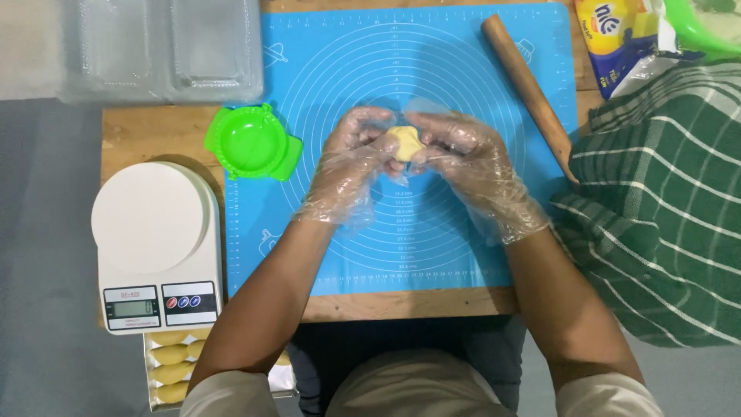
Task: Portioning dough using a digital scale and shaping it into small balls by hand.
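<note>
**Two gloved hands pinch a small lump of dough above a blue baking mat**

Head view, looking straight down: a person's left hand (351,158) and right hand (467,166), both in thin clear plastic gloves, meet over the middle of a blue silicone mat (401,255) printed with ring guides. Between them sits a small piece of pale yellow dough (404,142). The fingers of both hands curl closely around it, thumbs and fingertips touching it from either side, so each hand is partly closed on the dough and holds nothing else. Whether the dough is lifted off the mat or resting on it cannot be told.

The dough looks soft, light and easily dented; it will likely take any shape pressed into it and may tear if stretched thin. Cupping it from both sides, as here, seems the gentlest hold. The gloves look slick.

The mat lies on a wooden table (154,131). A green round hinged press mould (252,143) sits at the mat's left edge. A wooden rolling pin (529,89) lies slanted at the upper right. A white kitchen scale (158,247) stands to the left, with shaped yellow dough pieces on a tray (171,363) below it. Clear plastic containers (166,46) are at the top left. A green striped cloth (664,201) lies at the right.
</note>
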